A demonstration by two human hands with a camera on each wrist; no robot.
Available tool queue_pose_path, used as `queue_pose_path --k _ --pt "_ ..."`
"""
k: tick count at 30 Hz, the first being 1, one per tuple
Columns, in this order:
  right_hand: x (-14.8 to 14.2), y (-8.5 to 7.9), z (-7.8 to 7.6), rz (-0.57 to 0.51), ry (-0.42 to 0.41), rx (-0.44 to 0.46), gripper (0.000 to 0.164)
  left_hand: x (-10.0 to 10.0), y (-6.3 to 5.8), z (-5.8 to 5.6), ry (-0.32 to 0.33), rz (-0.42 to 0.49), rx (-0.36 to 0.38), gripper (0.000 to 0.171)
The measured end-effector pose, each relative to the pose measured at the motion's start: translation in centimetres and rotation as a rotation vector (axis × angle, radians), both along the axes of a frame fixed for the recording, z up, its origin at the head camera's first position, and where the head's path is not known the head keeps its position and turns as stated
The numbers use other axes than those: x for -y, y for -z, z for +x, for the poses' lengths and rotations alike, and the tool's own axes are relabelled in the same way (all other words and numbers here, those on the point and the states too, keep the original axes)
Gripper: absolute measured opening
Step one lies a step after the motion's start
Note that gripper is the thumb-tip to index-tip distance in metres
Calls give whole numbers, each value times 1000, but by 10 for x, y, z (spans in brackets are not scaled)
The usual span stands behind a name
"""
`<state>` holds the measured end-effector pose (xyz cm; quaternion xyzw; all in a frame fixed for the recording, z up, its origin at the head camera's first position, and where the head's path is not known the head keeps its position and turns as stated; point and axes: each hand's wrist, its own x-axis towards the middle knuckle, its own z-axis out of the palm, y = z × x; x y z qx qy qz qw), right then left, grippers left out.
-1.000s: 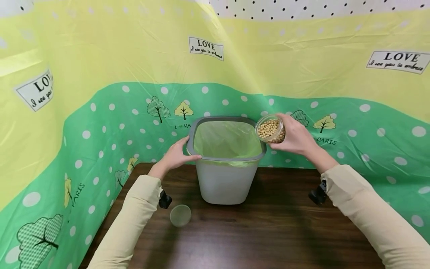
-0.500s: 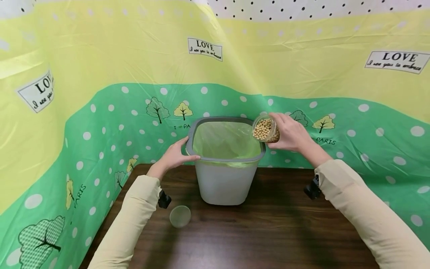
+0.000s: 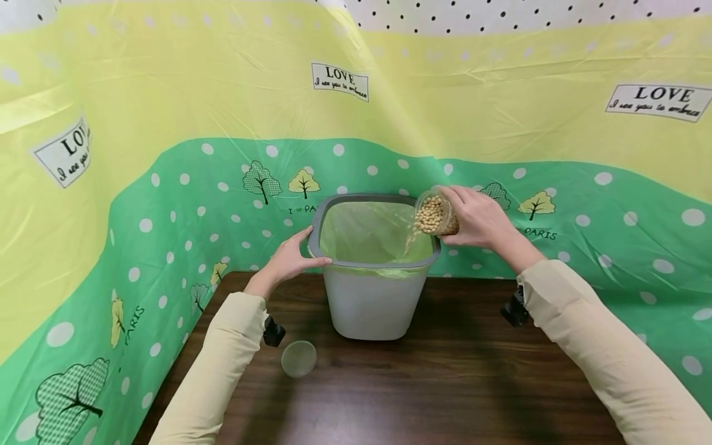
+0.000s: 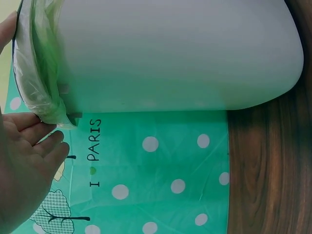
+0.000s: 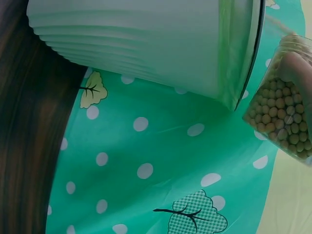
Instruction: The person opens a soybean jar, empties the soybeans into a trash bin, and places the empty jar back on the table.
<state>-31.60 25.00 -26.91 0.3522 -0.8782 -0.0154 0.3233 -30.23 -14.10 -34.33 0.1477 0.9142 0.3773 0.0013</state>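
A grey trash can (image 3: 371, 306) with a darker rim and a green bag liner (image 3: 361, 232) stands on the table. My left hand (image 3: 286, 259) grips its left front corner, thumb on the front rim and fingers at the side. My right hand (image 3: 481, 219) holds a clear plastic jar (image 3: 449, 222), tilted with its mouth towards the can at the right rim. Pale round soybeans (image 3: 429, 215) fill much of the jar, and a thin stream of them falls into the liner. In the right wrist view the beans (image 5: 275, 114) show through the jar's wall.
A round translucent lid (image 3: 298, 358) lies on the dark wooden table (image 3: 378, 395), left of and nearer than the can. Behind the table hangs a yellow and green printed curtain (image 3: 222, 93), close to the can's back and also along the left side.
My right hand has moved left and tipped the jar further over the can. Soybeans have started to fall from its mouth. My left hand has stayed on the rim.
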Motion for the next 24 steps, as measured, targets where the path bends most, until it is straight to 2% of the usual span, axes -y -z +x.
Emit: queue_pose_path --k 9,24 --pt "4 -6 -2 57 -40 -34 103 0 2 -1 -5 29 13 100" --pt "4 -13 -5 121 -94 -90 101 0 2 1 -17 22 19 99"
